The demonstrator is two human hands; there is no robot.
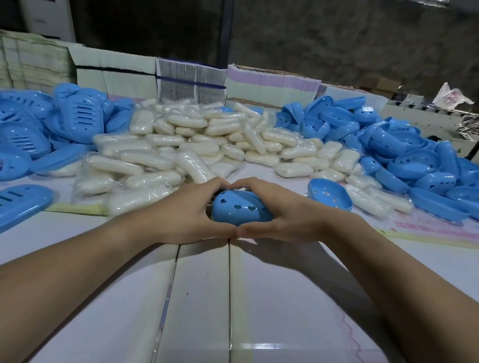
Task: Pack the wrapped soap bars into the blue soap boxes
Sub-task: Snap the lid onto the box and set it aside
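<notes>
Both hands hold one blue soap box (241, 211) between them. The left hand (192, 215) curls round its left end and the right hand (281, 213) curls round its right end, and the thumbs touch below it. The box has little heart holes on top and sits just above the table (201, 293). Right behind the hands lies a big pile of wrapped soap bars (195, 146). Beyond the left hand are blue lids with slots (22, 127). Beyond the right hand is a heap of blue box halves (401, 154), one open half (330, 194) quite near
</notes>
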